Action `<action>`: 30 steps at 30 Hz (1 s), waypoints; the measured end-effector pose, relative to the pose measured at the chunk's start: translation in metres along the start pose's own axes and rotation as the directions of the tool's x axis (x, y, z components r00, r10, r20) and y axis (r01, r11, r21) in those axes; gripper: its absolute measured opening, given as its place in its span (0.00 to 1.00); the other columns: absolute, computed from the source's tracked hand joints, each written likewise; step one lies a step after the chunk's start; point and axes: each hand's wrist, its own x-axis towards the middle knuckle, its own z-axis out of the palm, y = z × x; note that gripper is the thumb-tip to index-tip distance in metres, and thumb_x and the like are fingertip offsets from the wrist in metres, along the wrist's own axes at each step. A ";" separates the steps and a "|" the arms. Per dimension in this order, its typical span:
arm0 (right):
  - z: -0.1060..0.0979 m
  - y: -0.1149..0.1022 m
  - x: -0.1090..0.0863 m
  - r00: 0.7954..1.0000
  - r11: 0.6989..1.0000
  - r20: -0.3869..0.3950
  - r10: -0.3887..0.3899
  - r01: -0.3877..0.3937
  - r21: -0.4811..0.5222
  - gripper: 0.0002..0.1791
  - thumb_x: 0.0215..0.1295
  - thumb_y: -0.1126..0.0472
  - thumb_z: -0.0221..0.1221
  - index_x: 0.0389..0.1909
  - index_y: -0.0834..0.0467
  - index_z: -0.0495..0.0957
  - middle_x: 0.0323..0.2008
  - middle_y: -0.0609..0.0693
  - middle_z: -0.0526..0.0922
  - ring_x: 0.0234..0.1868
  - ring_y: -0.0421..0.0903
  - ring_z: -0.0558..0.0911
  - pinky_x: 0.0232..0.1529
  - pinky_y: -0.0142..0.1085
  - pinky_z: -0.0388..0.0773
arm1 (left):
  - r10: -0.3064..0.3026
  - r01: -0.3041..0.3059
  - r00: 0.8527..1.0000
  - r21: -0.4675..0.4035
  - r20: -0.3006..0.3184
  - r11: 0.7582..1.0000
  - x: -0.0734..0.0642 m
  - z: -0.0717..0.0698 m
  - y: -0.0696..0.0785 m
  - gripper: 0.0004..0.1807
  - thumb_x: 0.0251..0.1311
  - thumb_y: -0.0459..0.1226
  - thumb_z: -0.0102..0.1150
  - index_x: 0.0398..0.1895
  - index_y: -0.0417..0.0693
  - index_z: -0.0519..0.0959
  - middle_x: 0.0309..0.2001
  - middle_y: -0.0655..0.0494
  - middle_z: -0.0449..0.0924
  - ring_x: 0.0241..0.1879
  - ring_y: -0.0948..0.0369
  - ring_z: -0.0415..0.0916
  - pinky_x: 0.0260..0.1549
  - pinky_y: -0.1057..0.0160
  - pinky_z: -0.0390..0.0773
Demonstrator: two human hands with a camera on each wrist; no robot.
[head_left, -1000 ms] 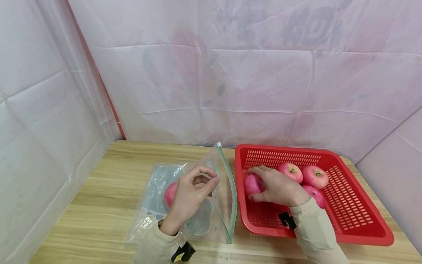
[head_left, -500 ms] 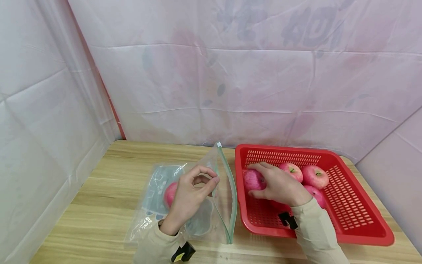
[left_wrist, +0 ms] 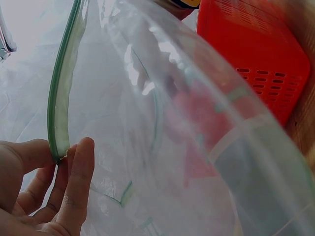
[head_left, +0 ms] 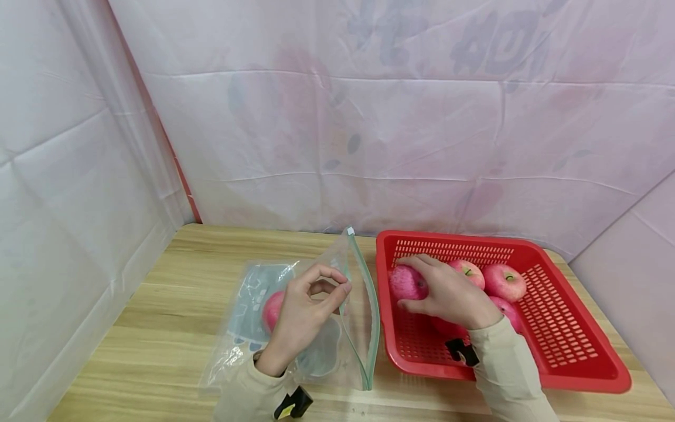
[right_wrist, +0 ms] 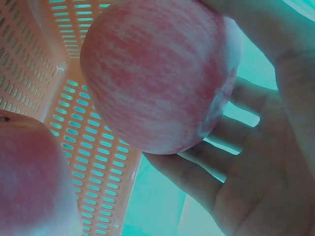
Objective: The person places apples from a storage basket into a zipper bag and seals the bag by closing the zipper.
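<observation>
My left hand [head_left: 303,313] pinches the green zip edge [left_wrist: 58,113] of a clear zip bag [head_left: 321,346] between thumb and fingers, and the bag's mouth gapes toward the basket. Inside the bag, a pink apple [head_left: 272,310] lies partly behind that hand. Over the left end of a red basket [head_left: 575,381], my right hand [head_left: 448,290] grips another apple [head_left: 407,283], thumb on the near side and fingers round the far side. In the right wrist view this apple [right_wrist: 157,73] shows against the perforated basket wall.
Several more apples sit in the basket, among them one with its stem up [head_left: 504,282] at the back right. Wooden table [head_left: 142,328] lies under everything. A pale printed cloth [head_left: 337,129] hangs behind the table, and another stands at the left.
My right hand has raised the gripped apple slightly within the basket, uncovering more of the apple below its palm. The left hand and the bag have stayed still.
</observation>
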 end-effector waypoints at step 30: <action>-0.003 0.001 -0.001 0.998 0.999 -0.069 0.012 -0.010 0.038 0.39 0.53 0.51 0.77 0.65 0.57 0.74 0.60 0.57 0.79 0.57 0.54 0.80 0.55 0.52 0.83 | -0.002 0.002 1.000 0.002 0.003 1.000 0.000 0.000 -0.001 0.07 0.65 0.33 0.67 0.42 0.39 0.80 0.36 0.35 0.82 0.29 0.64 0.81 0.31 0.62 0.87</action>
